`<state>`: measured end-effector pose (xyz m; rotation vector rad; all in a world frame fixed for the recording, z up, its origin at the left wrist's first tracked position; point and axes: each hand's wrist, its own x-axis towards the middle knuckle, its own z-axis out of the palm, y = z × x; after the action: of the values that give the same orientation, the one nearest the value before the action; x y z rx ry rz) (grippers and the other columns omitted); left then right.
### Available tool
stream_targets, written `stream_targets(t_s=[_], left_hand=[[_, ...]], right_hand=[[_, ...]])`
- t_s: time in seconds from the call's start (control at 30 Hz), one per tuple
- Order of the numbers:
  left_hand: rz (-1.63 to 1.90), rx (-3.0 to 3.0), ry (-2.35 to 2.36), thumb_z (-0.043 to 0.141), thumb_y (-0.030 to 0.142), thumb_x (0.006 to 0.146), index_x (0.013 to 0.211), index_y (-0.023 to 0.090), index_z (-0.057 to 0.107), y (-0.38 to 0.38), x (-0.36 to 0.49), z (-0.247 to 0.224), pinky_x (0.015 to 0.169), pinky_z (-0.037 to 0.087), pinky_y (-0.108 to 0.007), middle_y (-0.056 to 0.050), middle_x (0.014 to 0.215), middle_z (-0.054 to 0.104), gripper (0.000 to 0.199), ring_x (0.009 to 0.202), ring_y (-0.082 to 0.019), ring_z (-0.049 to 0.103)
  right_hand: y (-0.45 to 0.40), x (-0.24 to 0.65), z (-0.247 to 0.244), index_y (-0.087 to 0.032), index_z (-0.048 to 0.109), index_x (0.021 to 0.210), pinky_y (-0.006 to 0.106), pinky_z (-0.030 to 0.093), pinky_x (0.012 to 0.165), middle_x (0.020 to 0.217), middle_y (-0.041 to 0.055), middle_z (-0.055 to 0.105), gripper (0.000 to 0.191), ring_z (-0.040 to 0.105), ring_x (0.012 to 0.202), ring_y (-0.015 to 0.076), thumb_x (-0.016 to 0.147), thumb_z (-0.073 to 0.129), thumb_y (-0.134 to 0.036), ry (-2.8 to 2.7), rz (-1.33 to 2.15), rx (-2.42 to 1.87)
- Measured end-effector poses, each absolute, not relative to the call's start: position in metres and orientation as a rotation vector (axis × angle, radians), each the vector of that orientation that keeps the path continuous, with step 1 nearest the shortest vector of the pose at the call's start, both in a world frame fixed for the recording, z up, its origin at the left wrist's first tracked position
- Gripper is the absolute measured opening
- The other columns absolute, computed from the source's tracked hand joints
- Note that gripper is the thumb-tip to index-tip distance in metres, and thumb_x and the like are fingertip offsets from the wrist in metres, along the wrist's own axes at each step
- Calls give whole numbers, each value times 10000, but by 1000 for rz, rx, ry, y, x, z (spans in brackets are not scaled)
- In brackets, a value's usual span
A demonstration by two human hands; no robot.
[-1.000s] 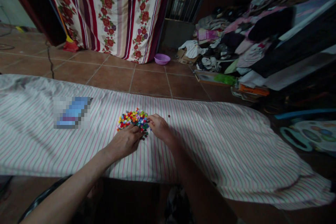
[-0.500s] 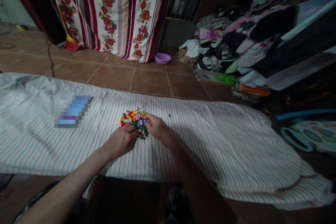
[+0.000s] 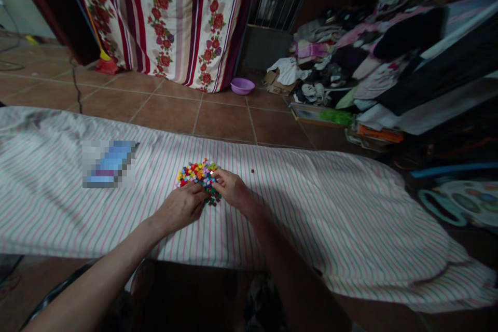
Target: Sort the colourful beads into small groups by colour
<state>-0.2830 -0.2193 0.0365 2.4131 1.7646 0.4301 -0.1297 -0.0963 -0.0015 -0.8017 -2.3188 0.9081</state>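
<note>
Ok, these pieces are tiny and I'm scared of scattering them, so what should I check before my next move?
1. Left hand at the pile: ok.
2. Right hand at the pile: ok.
3. Right hand's grip on a piece: cannot tell, too small.
4. All pieces together: not ok, a dark piece lies apart.
5. Blurred blue object away from both hands: ok.

One multicoloured pile, one stray dark piece, one purple basin, one curtain.
</note>
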Motion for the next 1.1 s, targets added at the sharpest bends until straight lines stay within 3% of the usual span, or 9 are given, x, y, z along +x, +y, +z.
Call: stream_targets(t_s=[0.27,0.53,0.83,1.1], left_hand=[[431,2414,1774,438,155,856,1011,196,649,-215,-279,38,802,511,-299,-53,912,648,265,890,-168,601],[412,2420,1804,436,175,866,986,195,643,-207,-271,41,811,509,-296,-51,922,653,240,894,-164,606],[368,2397,1827,447,167,851,973,195,655,-201,-266,38,798,509,-296,-51,890,648,243,874,-165,598],[444,2392,1801,427,161,858,940,189,659,-202,-265,36,794,504,-292,-59,866,635,247,892,-165,587]], right_hand=[[-97,-130,2,-193,615,819,229,435,685,815,4,605,147,565,728,128,757,538,-83,-2349,814,-767],[-98,-124,9,-224,656,867,203,428,629,889,-6,599,139,554,673,100,760,605,-150,-2366,721,-920],[-78,-106,15,-213,652,869,231,460,707,822,1,657,160,607,747,132,762,560,-137,-2281,696,-993],[-45,-57,18,-186,677,933,275,493,745,879,44,698,244,640,773,164,755,510,-197,-2025,585,-1328]])
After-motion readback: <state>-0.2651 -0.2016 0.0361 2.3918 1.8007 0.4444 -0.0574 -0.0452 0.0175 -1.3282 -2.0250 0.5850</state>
